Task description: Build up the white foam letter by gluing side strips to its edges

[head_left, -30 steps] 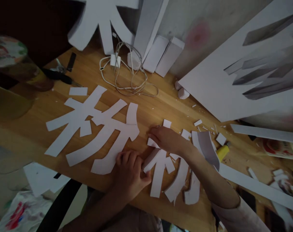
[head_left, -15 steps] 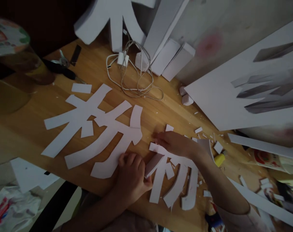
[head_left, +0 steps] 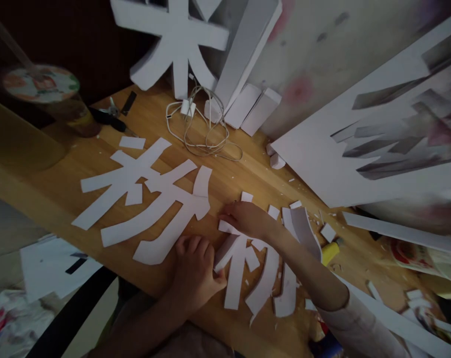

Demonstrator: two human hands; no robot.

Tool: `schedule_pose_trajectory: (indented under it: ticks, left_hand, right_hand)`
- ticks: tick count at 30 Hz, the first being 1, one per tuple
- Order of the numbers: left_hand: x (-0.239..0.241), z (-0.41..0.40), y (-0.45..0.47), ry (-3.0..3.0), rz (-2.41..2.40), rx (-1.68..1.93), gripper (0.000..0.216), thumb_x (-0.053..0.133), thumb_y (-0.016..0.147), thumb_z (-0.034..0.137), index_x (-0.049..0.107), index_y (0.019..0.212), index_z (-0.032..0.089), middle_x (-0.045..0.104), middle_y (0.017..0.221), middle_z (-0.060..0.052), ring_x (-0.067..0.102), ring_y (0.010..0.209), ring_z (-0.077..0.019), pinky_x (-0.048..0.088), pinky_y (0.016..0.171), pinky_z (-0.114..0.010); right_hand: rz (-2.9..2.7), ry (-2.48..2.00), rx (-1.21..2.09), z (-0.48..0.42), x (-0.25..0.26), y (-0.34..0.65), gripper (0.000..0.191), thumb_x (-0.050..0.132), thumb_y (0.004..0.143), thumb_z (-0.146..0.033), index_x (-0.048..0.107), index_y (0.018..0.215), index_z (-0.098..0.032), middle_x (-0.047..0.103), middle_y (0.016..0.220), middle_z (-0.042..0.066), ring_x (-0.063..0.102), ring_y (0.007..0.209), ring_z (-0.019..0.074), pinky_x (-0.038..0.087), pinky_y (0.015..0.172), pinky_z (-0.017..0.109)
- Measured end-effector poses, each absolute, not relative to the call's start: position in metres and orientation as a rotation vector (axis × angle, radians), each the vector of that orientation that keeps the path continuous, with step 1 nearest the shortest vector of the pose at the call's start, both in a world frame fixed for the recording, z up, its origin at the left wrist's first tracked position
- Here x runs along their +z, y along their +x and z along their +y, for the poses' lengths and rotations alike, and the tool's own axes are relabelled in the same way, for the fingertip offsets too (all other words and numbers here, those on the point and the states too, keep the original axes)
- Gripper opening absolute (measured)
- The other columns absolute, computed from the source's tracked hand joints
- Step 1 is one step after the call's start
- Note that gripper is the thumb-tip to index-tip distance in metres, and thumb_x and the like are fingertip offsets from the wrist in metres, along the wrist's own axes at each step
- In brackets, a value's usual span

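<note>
A white character cutout (head_left: pixel 236 288) with raised edge strips lies on the wooden table in front of me. My left hand (head_left: pixel 195 268) rests at its left side, fingers curled, with the thumb against the lower end of a short white strip (head_left: pixel 226 251) standing along one stroke. Over the upper left of the same cutout bends my right hand (head_left: pixel 250 219), its fingers closed around a stroke end; the fingertips are partly hidden. To the left lies a flat white character cutout (head_left: pixel 166 199), touched by neither hand or nearly so at its lower right.
A tangled white cable (head_left: pixel 210 134) with a plug lies at the back. A lidded drink cup (head_left: pixel 72 114) stands back left, beside a dark-handled tool (head_left: pixel 115 123). Large white raised characters (head_left: pixel 179 40) and a white board (head_left: pixel 315 164) lean behind. Scraps and a yellow tool (head_left: pixel 330 251) lie right.
The camera view has shifted, showing more of the drink cup and the raised character at the back. Both hands keep nearly the same places on the cutout and strip.
</note>
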State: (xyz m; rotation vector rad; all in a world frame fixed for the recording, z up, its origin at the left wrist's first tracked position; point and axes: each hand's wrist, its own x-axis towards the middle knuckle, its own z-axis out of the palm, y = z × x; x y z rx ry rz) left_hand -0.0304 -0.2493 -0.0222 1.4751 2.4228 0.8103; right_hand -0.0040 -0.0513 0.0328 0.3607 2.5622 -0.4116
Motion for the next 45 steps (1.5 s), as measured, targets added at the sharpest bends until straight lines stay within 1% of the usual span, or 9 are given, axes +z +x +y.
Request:
schedule_pose_trajectory:
  ticks: [6, 9, 19, 23, 28, 33, 38, 42, 45]
  left_hand:
    - [-0.028, -0.256, 0.009, 1.567, 2.255, 0.896, 0.022, 0.064, 0.059, 0.025, 0.065, 0.078, 0.014, 0.066, 0.082, -0.007, 0.057, 0.087, -0.0274, 0.038, 0.091, -0.051]
    - [-0.029, -0.253, 0.014, 1.557, 2.300, 0.853, 0.016, 0.065, 0.059, 0.025, 0.062, 0.072, 0.015, 0.065, 0.081, -0.008, 0.057, 0.088, -0.0276, 0.038, 0.094, -0.051]
    - [-0.013, -0.235, -0.023, 1.756, 2.291, 1.105, 0.010, 0.064, 0.064, 0.020, 0.054, 0.067, 0.020, 0.060, 0.070, -0.001, 0.058, 0.077, -0.0225, 0.041, 0.095, -0.052]
    - [0.003, -0.228, -0.034, 1.870, 2.256, 1.316, 0.010, 0.065, 0.067, 0.021, 0.057, 0.073, 0.020, 0.063, 0.074, -0.001, 0.062, 0.076, -0.0211, 0.036, 0.103, -0.056]
    - [0.038, -0.223, -0.035, 2.046, 2.021, 1.503, 0.014, 0.071, 0.076, 0.020, 0.060, 0.085, 0.020, 0.072, 0.087, -0.003, 0.069, 0.086, -0.0204, 0.024, 0.114, -0.059]
    - [0.077, -0.202, -0.029, 2.246, 1.767, 1.665, 0.019, 0.075, 0.078, 0.021, 0.062, 0.091, 0.020, 0.076, 0.091, -0.001, 0.070, 0.099, -0.0219, 0.012, 0.120, -0.059]
    - [0.119, -0.185, -0.016, 2.291, 1.401, 1.857, 0.033, 0.077, 0.080, 0.037, 0.062, 0.105, 0.022, 0.077, 0.103, -0.003, 0.066, 0.108, -0.0219, 0.024, 0.118, -0.054]
    - [0.147, -0.187, -0.007, 2.364, 1.282, 1.969, 0.036, 0.067, 0.088, 0.029, 0.056, 0.121, 0.022, 0.072, 0.117, -0.009, 0.061, 0.115, -0.0233, 0.038, 0.108, -0.051]
    - [0.158, -0.194, -0.001, 2.454, 1.323, 1.946, 0.037, 0.058, 0.091, 0.023, 0.053, 0.127, 0.022, 0.064, 0.129, -0.012, 0.053, 0.124, -0.0261, 0.037, 0.107, -0.051]
  right_hand:
    - [2.570, 0.250, -0.440, -0.063, 0.031, 0.004, 0.025, 0.054, 0.098, -0.036, 0.070, 0.091, -0.019, 0.074, 0.092, 0.007, 0.068, 0.086, 0.0224, 0.040, 0.067, 0.029]
    - [2.657, 0.366, -0.427, -0.063, 0.045, 0.012, 0.024, 0.049, 0.100, -0.029, 0.067, 0.089, -0.018, 0.072, 0.093, 0.008, 0.066, 0.085, 0.0211, 0.039, 0.067, 0.029]
    - [2.972, 1.420, -0.700, -0.108, 0.122, 0.115, 0.025, 0.048, 0.098, -0.039, 0.063, 0.086, -0.023, 0.066, 0.076, 0.002, 0.061, 0.069, 0.0182, 0.043, 0.065, 0.031]
    - [2.576, 2.048, -1.120, -0.163, 0.088, 0.149, 0.032, 0.050, 0.093, -0.054, 0.060, 0.090, -0.023, 0.069, 0.078, 0.005, 0.065, 0.063, 0.0204, 0.048, 0.057, 0.032]
    - [2.252, 1.983, -1.952, -0.195, 0.048, 0.135, 0.036, 0.058, 0.090, -0.055, 0.050, 0.106, -0.023, 0.071, 0.100, 0.010, 0.069, 0.087, 0.0238, 0.052, 0.069, 0.034]
    - [2.036, 1.980, -2.714, -0.192, 0.067, 0.130, 0.057, 0.075, 0.079, -0.049, 0.044, 0.120, -0.024, 0.070, 0.100, 0.006, 0.066, 0.084, 0.0198, 0.048, 0.069, 0.029]
    - [2.083, 1.913, -3.006, -0.190, 0.110, 0.146, 0.055, 0.077, 0.072, -0.028, 0.055, 0.122, -0.025, 0.061, 0.089, -0.002, 0.049, 0.061, 0.0096, 0.037, 0.054, 0.022]
    - [1.990, 1.719, -3.341, -0.195, 0.142, 0.155, 0.053, 0.069, 0.069, -0.018, 0.065, 0.120, -0.029, 0.052, 0.081, -0.003, 0.040, 0.056, 0.0080, 0.034, 0.050, 0.021]
    - [1.834, 1.427, -3.590, -0.203, 0.154, 0.158, 0.051, 0.068, 0.063, -0.015, 0.072, 0.111, -0.029, 0.050, 0.079, -0.001, 0.037, 0.057, 0.0083, 0.030, 0.048, 0.019]
